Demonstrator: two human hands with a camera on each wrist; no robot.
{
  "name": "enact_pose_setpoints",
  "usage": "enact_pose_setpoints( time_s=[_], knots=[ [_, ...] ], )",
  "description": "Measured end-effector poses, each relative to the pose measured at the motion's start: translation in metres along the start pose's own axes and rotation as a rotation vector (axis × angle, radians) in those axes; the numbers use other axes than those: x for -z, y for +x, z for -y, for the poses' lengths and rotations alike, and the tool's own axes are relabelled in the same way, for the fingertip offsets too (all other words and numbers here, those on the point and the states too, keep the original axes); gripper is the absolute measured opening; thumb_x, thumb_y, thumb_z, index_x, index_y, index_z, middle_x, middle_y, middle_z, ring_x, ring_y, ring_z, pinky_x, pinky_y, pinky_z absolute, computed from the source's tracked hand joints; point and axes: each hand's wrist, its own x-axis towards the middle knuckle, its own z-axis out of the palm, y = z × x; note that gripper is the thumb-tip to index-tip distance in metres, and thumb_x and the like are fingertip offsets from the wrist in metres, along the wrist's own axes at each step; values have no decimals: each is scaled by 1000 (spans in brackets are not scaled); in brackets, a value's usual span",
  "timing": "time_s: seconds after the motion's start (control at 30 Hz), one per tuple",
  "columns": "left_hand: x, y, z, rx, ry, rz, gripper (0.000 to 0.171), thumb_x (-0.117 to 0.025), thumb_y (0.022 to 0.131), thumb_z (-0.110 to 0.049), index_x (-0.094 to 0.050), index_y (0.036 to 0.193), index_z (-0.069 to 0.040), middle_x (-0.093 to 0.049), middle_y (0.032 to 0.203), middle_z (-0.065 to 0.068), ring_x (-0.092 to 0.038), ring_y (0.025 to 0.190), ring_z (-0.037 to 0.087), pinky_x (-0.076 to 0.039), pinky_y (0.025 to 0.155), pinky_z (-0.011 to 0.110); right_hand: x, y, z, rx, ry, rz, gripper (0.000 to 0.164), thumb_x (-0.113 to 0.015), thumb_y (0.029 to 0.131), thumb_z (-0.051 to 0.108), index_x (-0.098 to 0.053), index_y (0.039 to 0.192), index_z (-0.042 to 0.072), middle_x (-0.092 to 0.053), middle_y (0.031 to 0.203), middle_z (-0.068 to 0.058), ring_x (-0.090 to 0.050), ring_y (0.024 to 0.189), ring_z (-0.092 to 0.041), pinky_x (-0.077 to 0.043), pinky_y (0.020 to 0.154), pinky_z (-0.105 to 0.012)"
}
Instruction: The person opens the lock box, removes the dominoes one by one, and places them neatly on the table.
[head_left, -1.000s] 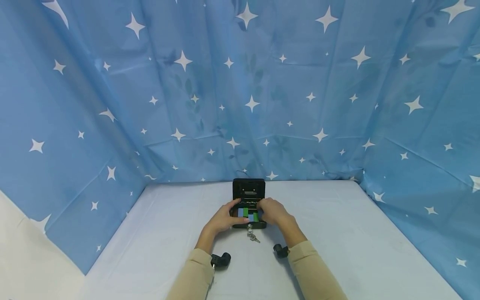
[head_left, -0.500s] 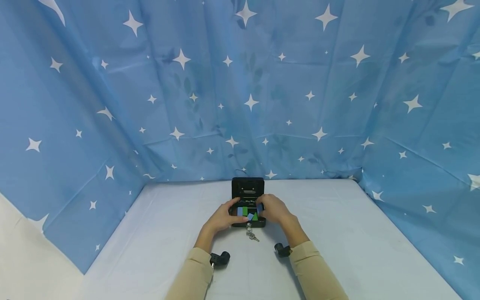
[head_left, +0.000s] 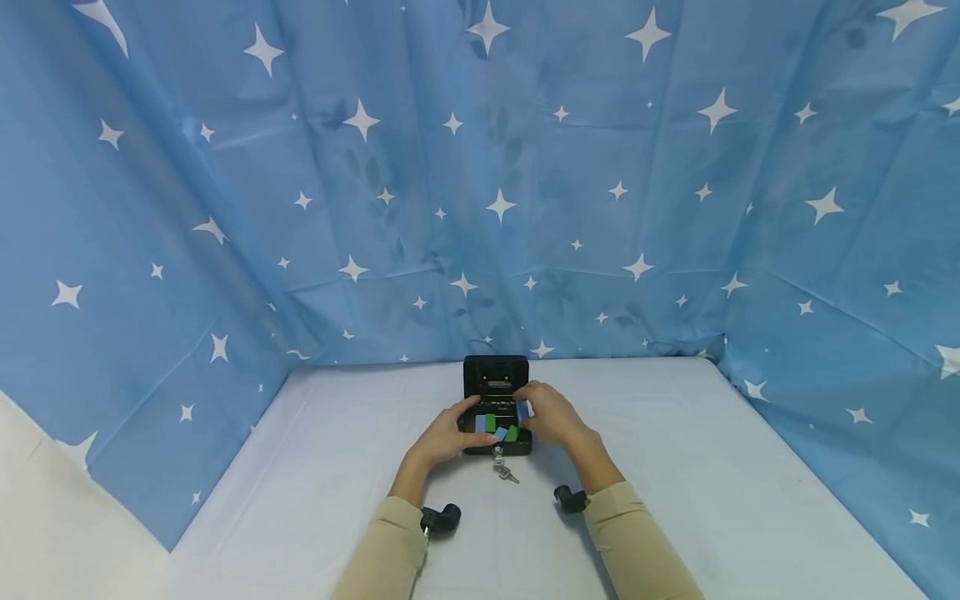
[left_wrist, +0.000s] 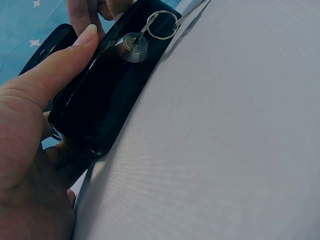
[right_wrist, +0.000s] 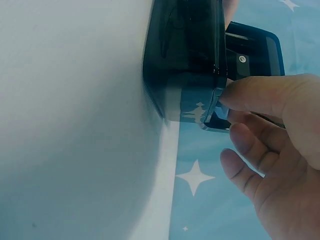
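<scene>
A small black cash box (head_left: 497, 367) stands with its lid raised near the back of the white table. My left hand (head_left: 444, 433) grips its left side, thumb along the front rim. Inside are an upright-looking blue block (head_left: 480, 423), a green block (head_left: 491, 422), and a tilted blue block (head_left: 501, 433) beside a tilted green block (head_left: 512, 433). At the box's right end my right hand (head_left: 555, 415) pinches another blue block (head_left: 522, 410) between thumb and fingers. That block is mostly hidden by the fingers in the right wrist view.
Keys (head_left: 506, 473) hang from the front lock (left_wrist: 132, 47) on a ring and lie on the white tabletop (head_left: 360, 417). A blue star-patterned curtain (head_left: 420, 208) stands behind and along both sides. A black wrist camera (head_left: 442, 518) sits on each forearm.
The right hand has shifted slightly up and right, showing more of the blue block it pinches. The front blue and green blocks have tilted. The left hand keeps its place.
</scene>
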Motion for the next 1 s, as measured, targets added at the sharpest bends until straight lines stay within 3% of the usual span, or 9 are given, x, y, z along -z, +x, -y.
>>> enact_pose_setpoints(
  time_s=[0.4,0.57,1.0],
  knots=[
    [0,1,2,-1,7,11,94,-85,85,-49,-39,162,-20,-39,165,14,-34,154,37,-33,120,63,1,-3,-4,34,49,-7,42,-86,82,3,-74,122,8,-69,122,-10,-64,115,-30,-54,101,-51],
    [0,0,0,3,9,6,93,-85,85,-49,-40,162,-20,-39,165,15,-34,154,37,-33,120,63,1,-3,-6,12,88,15,43,-86,84,5,-73,125,10,-70,121,-8,-67,108,-30,-57,93,-49],
    [0,-1,0,7,4,2,95,-85,84,-48,-39,162,-18,-40,164,17,-35,153,38,-33,120,64,4,-1,-10,-58,61,2,41,-88,84,14,-74,122,10,-71,123,-7,-68,109,-27,-58,92,-44]
  ],
)
